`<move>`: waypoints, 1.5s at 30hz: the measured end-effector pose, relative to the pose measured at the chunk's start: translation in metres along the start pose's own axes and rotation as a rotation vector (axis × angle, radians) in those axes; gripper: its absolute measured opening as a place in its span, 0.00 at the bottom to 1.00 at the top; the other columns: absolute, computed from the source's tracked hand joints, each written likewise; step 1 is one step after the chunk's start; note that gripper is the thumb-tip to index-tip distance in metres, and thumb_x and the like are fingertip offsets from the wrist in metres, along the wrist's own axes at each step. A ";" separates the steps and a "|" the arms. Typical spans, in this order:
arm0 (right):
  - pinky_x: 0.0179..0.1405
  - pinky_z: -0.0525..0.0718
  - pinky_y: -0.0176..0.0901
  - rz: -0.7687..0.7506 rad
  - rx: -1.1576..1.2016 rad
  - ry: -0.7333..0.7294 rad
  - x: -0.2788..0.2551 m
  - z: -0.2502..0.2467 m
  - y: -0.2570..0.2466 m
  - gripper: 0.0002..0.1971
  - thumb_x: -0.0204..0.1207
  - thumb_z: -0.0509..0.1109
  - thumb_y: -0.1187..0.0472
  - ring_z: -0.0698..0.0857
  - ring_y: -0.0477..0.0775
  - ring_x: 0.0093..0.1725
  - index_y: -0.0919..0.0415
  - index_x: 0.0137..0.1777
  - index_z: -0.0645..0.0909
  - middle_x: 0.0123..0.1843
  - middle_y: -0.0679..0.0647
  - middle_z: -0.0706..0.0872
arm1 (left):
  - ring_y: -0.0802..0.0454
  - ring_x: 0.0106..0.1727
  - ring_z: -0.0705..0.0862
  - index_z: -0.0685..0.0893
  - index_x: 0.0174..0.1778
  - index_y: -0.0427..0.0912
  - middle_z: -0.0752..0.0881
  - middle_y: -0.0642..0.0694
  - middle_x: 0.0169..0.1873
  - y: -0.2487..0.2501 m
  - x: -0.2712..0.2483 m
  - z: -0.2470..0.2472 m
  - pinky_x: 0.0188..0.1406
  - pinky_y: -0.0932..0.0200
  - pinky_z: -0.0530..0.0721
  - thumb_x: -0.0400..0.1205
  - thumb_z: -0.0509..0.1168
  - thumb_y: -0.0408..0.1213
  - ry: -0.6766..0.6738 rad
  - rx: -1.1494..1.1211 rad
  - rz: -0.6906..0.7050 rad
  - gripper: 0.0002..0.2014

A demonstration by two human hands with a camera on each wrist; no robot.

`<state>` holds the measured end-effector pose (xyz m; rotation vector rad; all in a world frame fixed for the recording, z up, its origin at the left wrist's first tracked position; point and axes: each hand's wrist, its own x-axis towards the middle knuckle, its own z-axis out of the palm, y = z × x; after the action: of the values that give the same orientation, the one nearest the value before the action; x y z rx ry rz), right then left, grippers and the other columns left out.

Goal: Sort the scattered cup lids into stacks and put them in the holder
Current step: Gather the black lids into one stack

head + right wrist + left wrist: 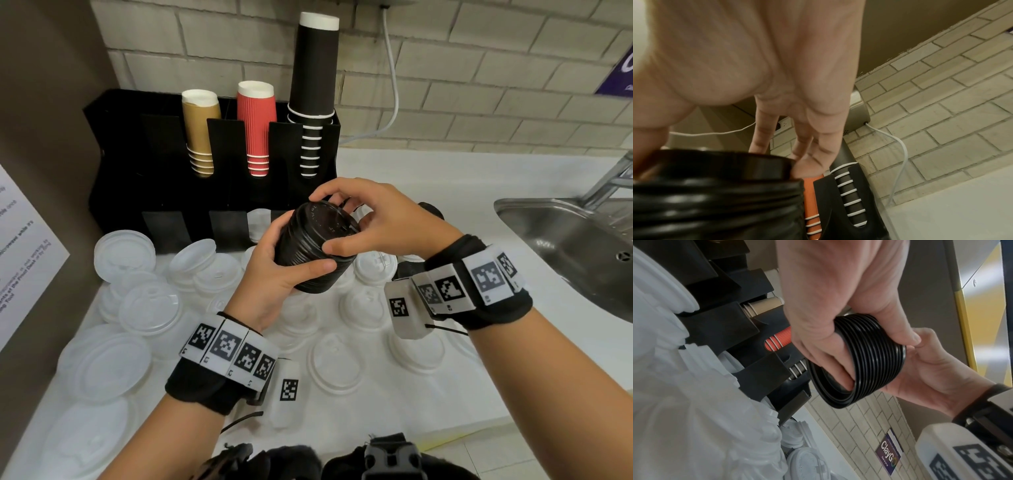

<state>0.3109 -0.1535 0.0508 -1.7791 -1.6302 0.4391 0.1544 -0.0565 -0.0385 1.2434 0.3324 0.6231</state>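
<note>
A stack of black cup lids [313,245] is held in the air above the counter, tilted toward the right. My left hand [274,274] grips the stack [865,358] from below, thumb across its side and fingers curled under it. My right hand [359,219] pinches the top lid's rim, thumb on the near edge and fingers over the far edge [801,164]. The black holder [113,192] stands behind against the wall, with white lids [259,219] in one lower slot. Several white and clear lids [150,308] lie scattered on the counter.
Brown [200,133], red [257,126] and black [313,89] paper cup stacks fill the holder's upper slots. A steel sink [565,246] with a tap lies at the right. A white cable [394,85] hangs down the brick wall. A brown wall with a paper notice [24,253] closes the left.
</note>
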 end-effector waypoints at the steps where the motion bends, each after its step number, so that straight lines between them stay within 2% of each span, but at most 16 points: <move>1: 0.40 0.79 0.25 -0.004 -0.017 0.005 0.000 0.000 0.000 0.26 0.65 0.82 0.57 0.80 0.41 0.48 0.46 0.64 0.79 0.52 0.46 0.81 | 0.48 0.65 0.85 0.77 0.72 0.52 0.85 0.44 0.66 0.000 0.000 0.001 0.56 0.50 0.88 0.58 0.85 0.37 0.004 -0.006 -0.003 0.44; 10: 0.43 0.80 0.26 -0.001 -0.011 -0.031 -0.001 -0.001 -0.001 0.27 0.68 0.81 0.59 0.82 0.40 0.49 0.48 0.67 0.80 0.53 0.43 0.83 | 0.49 0.65 0.86 0.79 0.68 0.55 0.86 0.46 0.63 0.002 -0.002 0.000 0.53 0.54 0.88 0.62 0.81 0.34 -0.029 -0.031 0.026 0.38; 15: 0.47 0.80 0.25 -0.008 -0.013 -0.085 -0.002 -0.002 -0.001 0.28 0.71 0.79 0.55 0.82 0.35 0.54 0.45 0.71 0.77 0.60 0.38 0.82 | 0.50 0.63 0.86 0.80 0.67 0.55 0.87 0.47 0.61 0.002 0.000 -0.001 0.53 0.56 0.87 0.63 0.81 0.33 -0.044 -0.031 0.037 0.36; 17: 0.57 0.82 0.30 0.047 0.087 -0.130 -0.004 -0.009 0.001 0.26 0.74 0.74 0.51 0.81 0.36 0.61 0.43 0.72 0.74 0.65 0.41 0.82 | 0.48 0.64 0.86 0.80 0.68 0.53 0.87 0.47 0.61 0.000 0.001 -0.002 0.53 0.57 0.87 0.63 0.82 0.32 -0.018 -0.055 0.039 0.37; 19: 0.62 0.82 0.37 0.150 0.142 -0.059 -0.006 -0.026 0.009 0.20 0.78 0.68 0.50 0.83 0.42 0.63 0.45 0.70 0.76 0.66 0.48 0.83 | 0.47 0.65 0.85 0.78 0.71 0.49 0.88 0.47 0.61 -0.001 0.002 -0.005 0.52 0.59 0.87 0.61 0.81 0.33 0.005 -0.095 0.040 0.40; 21: 0.58 0.82 0.43 0.307 -0.101 0.002 -0.011 -0.044 0.022 0.10 0.83 0.65 0.53 0.84 0.52 0.58 0.51 0.61 0.81 0.58 0.49 0.85 | 0.49 0.64 0.86 0.79 0.70 0.51 0.88 0.49 0.60 -0.001 0.003 -0.010 0.51 0.61 0.86 0.59 0.84 0.34 0.021 -0.111 0.046 0.41; 22: 0.54 0.79 0.45 0.415 -0.307 -0.069 -0.013 -0.049 0.031 0.08 0.83 0.63 0.53 0.83 0.55 0.54 0.53 0.54 0.82 0.51 0.49 0.85 | 0.50 0.64 0.86 0.80 0.68 0.54 0.89 0.50 0.59 0.000 0.004 -0.012 0.50 0.61 0.86 0.59 0.84 0.33 0.023 -0.112 0.053 0.40; 24: 0.50 0.75 0.44 0.637 -0.694 -0.382 -0.018 -0.049 0.048 0.09 0.83 0.61 0.54 0.80 0.57 0.49 0.55 0.46 0.80 0.46 0.52 0.83 | 0.51 0.63 0.87 0.82 0.65 0.56 0.88 0.50 0.59 0.001 0.004 -0.017 0.49 0.61 0.87 0.60 0.83 0.33 0.021 -0.115 0.065 0.37; 26: 0.56 0.78 0.45 0.758 -0.864 -0.635 -0.024 -0.041 0.066 0.12 0.81 0.63 0.56 0.81 0.57 0.56 0.61 0.57 0.82 0.57 0.56 0.84 | 0.52 0.62 0.87 0.81 0.66 0.55 0.88 0.50 0.60 0.002 0.005 -0.019 0.47 0.60 0.87 0.59 0.82 0.36 0.022 -0.135 0.065 0.38; 27: 0.59 0.78 0.45 0.804 -0.852 -0.665 -0.027 -0.038 0.072 0.17 0.80 0.66 0.54 0.80 0.56 0.60 0.60 0.65 0.80 0.64 0.56 0.82 | 0.52 0.62 0.87 0.80 0.68 0.54 0.88 0.49 0.60 0.002 0.004 -0.019 0.47 0.60 0.88 0.58 0.81 0.38 0.026 -0.145 0.063 0.39; 30: 0.54 0.74 0.42 0.808 -0.792 -0.607 -0.034 -0.030 0.085 0.32 0.74 0.73 0.44 0.77 0.56 0.64 0.55 0.74 0.70 0.69 0.56 0.77 | 0.51 0.62 0.87 0.78 0.70 0.52 0.87 0.48 0.61 0.003 0.004 -0.017 0.46 0.59 0.88 0.58 0.81 0.38 0.027 -0.155 0.065 0.41; 35: 0.61 0.77 0.51 0.805 -0.844 -0.541 -0.036 -0.016 0.106 0.35 0.71 0.72 0.37 0.75 0.59 0.67 0.57 0.71 0.68 0.66 0.56 0.78 | 0.52 0.60 0.88 0.77 0.70 0.50 0.89 0.50 0.57 0.005 0.003 -0.015 0.46 0.59 0.88 0.59 0.79 0.38 -0.003 -0.191 0.063 0.41; 37: 0.62 0.77 0.52 0.820 -0.812 -0.534 -0.037 -0.014 0.112 0.34 0.73 0.71 0.38 0.74 0.60 0.68 0.57 0.71 0.66 0.66 0.57 0.78 | 0.52 0.61 0.88 0.74 0.74 0.47 0.89 0.50 0.57 0.007 0.003 -0.014 0.47 0.59 0.88 0.57 0.82 0.38 -0.015 -0.195 0.061 0.46; 40: 0.56 0.79 0.51 0.818 -0.754 -0.507 -0.038 -0.015 0.115 0.32 0.72 0.73 0.42 0.76 0.59 0.60 0.56 0.69 0.65 0.55 0.55 0.79 | 0.51 0.61 0.88 0.73 0.75 0.47 0.89 0.51 0.57 0.010 0.001 -0.012 0.47 0.58 0.88 0.50 0.89 0.46 -0.030 -0.211 0.052 0.55; 42: 0.49 0.82 0.49 0.822 -0.670 -0.488 -0.036 -0.024 0.111 0.32 0.69 0.76 0.46 0.80 0.56 0.50 0.53 0.68 0.64 0.50 0.53 0.79 | 0.51 0.61 0.88 0.75 0.72 0.50 0.90 0.51 0.56 0.011 0.001 -0.013 0.47 0.58 0.88 0.49 0.89 0.48 -0.035 -0.225 0.047 0.53; 45: 0.52 0.86 0.54 0.774 -0.491 -0.458 -0.032 -0.045 0.097 0.34 0.65 0.79 0.51 0.84 0.57 0.50 0.46 0.65 0.63 0.58 0.54 0.81 | 0.51 0.60 0.88 0.78 0.66 0.53 0.90 0.52 0.55 0.008 0.000 -0.014 0.47 0.58 0.88 0.53 0.88 0.40 -0.048 -0.209 0.035 0.44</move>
<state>0.4064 -0.1948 0.0116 -2.8505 -1.3309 0.9006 0.1448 -0.0445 -0.0351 1.0638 0.2004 0.6397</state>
